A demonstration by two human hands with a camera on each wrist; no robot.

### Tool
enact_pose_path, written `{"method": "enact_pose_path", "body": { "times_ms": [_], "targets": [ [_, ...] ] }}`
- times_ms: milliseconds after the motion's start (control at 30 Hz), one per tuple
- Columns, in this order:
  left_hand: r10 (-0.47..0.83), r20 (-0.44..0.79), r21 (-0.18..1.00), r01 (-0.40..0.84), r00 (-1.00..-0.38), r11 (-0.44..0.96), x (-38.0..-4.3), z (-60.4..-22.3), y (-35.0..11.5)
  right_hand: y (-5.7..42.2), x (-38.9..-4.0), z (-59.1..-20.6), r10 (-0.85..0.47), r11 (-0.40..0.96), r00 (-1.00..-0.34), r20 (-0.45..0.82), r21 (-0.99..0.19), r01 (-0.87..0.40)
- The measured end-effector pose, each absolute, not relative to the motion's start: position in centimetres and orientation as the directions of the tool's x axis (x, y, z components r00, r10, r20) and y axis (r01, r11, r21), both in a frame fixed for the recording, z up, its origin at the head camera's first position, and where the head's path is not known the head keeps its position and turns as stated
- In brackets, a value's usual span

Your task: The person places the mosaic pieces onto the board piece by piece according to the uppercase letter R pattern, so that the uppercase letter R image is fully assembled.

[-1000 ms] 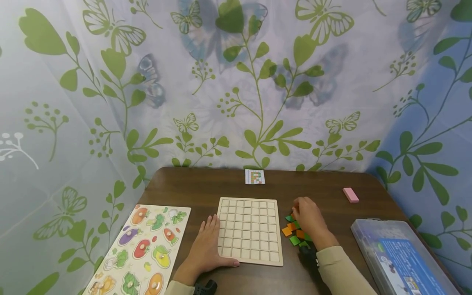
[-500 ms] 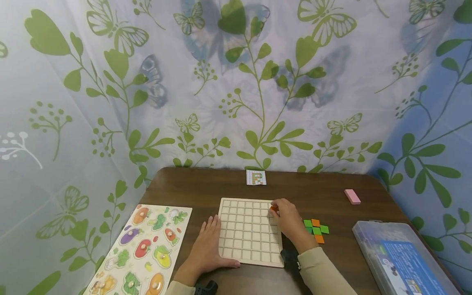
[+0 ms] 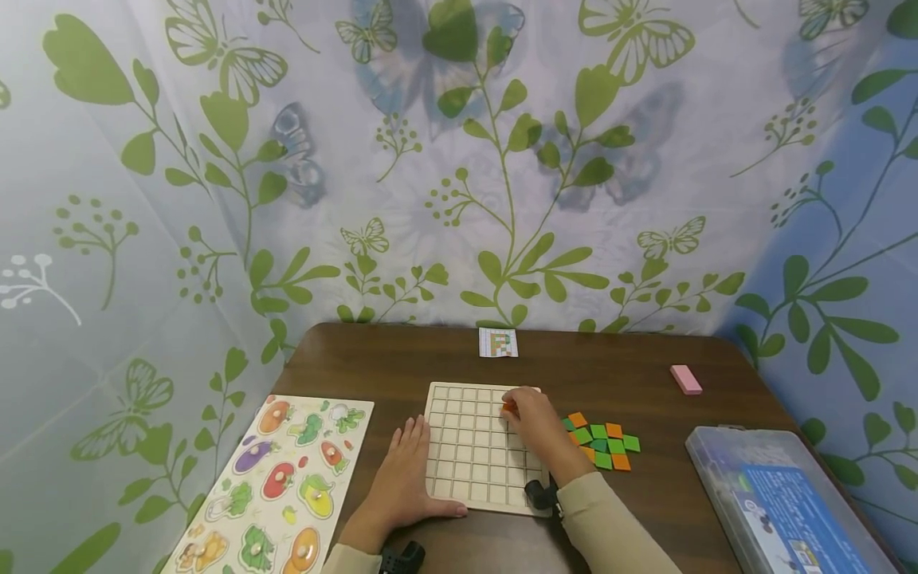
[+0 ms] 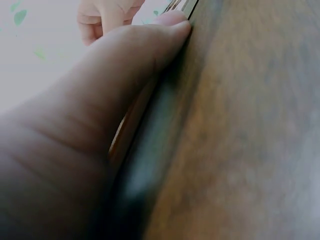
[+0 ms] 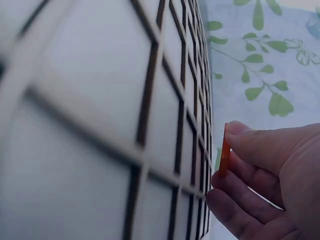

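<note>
A pale wooden grid board (image 3: 469,446) lies on the brown table, its square cells bare where I can see them. My left hand (image 3: 404,478) rests along the board's left side, thumb by the near edge and fingers straight. Over the board's far right part, my right hand (image 3: 539,426) pinches an orange square tile (image 5: 225,152) between thumb and fingers. In the right wrist view the tile stands on edge, just off the board's surface. Several loose green and orange tiles (image 3: 599,433) lie right of the board, partly overlapping.
A small printed pattern card (image 3: 498,343) lies beyond the board. At the left is a vegetable puzzle board (image 3: 287,446). A pink block (image 3: 685,379) sits at the back right, and a clear plastic case (image 3: 789,502) with a blue label stands at the right.
My right hand has moved left from the loose tiles to over the board, carrying an orange tile. It has shifted slightly further left since half a second ago. My left hand stays put.
</note>
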State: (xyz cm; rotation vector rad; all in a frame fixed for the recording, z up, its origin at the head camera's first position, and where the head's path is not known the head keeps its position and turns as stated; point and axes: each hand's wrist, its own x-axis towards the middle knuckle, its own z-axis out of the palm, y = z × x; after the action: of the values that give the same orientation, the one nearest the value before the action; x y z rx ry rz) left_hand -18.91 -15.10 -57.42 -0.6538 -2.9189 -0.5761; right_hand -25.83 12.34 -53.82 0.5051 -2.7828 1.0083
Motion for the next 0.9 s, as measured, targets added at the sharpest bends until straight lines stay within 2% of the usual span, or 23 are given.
{"method": "enact_pose_path", "body": {
  "times_ms": [233, 633, 900],
  "targets": [
    [0.394, 0.17, 0.33, 0.429, -0.903, 0.841, -18.9, -57.4, -15.1, 10.8, -26.4, -53.2, -0.286, 0.729, -0.925, 0.252, -0.569, -0.38],
    [0.392, 0.175, 0.342, 0.429, -0.903, 0.836, -18.8, -57.4, -15.1, 8.0, -27.9, -53.6, -0.412, 0.701, -0.885, 0.217, -0.544, -0.46],
    [0.402, 0.191, 0.33, 0.444, -0.896, 0.833, -18.7, -57.5, -15.2, 6.9, -28.4, -53.7, -0.419, 0.708, -0.885, 0.204, -0.537, -0.459]
  ]
}}
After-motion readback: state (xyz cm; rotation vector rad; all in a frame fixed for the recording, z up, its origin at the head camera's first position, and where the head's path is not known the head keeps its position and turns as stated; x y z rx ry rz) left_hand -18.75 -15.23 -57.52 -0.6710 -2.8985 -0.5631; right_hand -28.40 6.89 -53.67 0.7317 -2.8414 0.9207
